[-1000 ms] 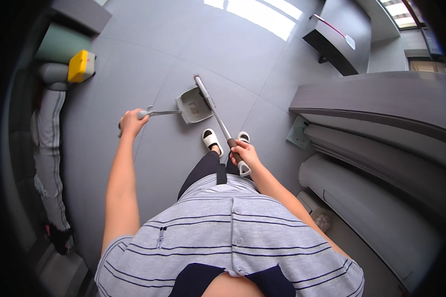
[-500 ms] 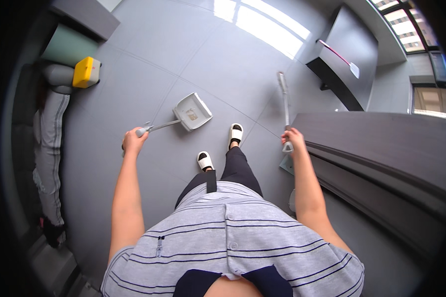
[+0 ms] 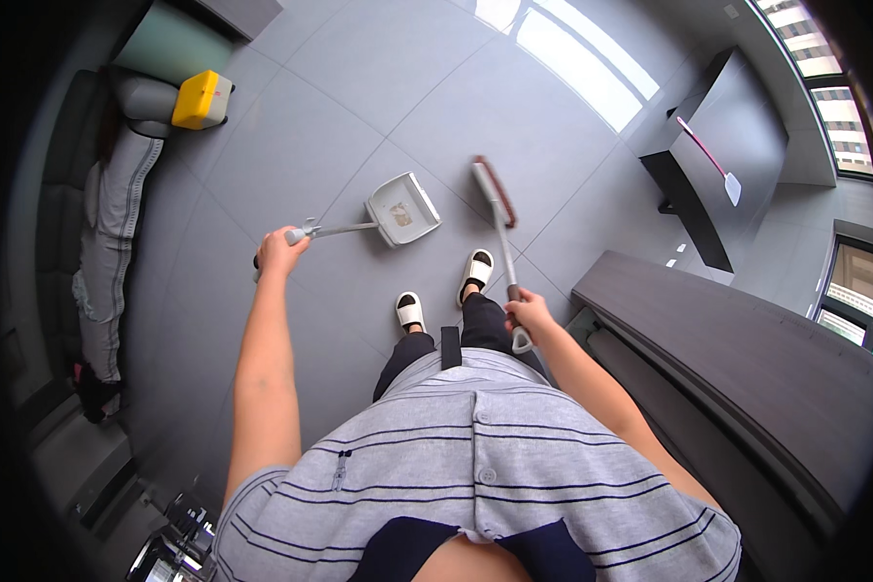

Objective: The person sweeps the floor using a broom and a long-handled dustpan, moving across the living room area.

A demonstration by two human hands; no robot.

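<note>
My left hand (image 3: 281, 250) is wrapped round the grey handle (image 3: 306, 233) of a long-handled dustpan. Its pale grey pan (image 3: 415, 200) is on the floor in front of me, with a small beige piece of something (image 3: 399, 213) in it. My right hand (image 3: 528, 312) grips the dark grip of a broom's silver pole (image 3: 504, 247) above its looped end. The broom's reddish-brown head (image 3: 495, 188), slightly blurred, is on the tiles to the right of the pan, apart from it. My white slides (image 3: 476, 270) are below the two tools.
Grey tiled floor (image 3: 330, 116) surrounds me. At left stand a yellow box (image 3: 201, 97) and grey seating with clothes (image 3: 112, 252). At right are a dark wooden ledge (image 3: 708, 339), a black desk (image 3: 747, 116) carrying a red-handled white paddle-like tool (image 3: 731, 189), and windows (image 3: 805, 39).
The broom moved off the dustpan to the right, then swung back leftward, its head now turned and showing beside the pan. The view has shifted, and my feet have stepped.
</note>
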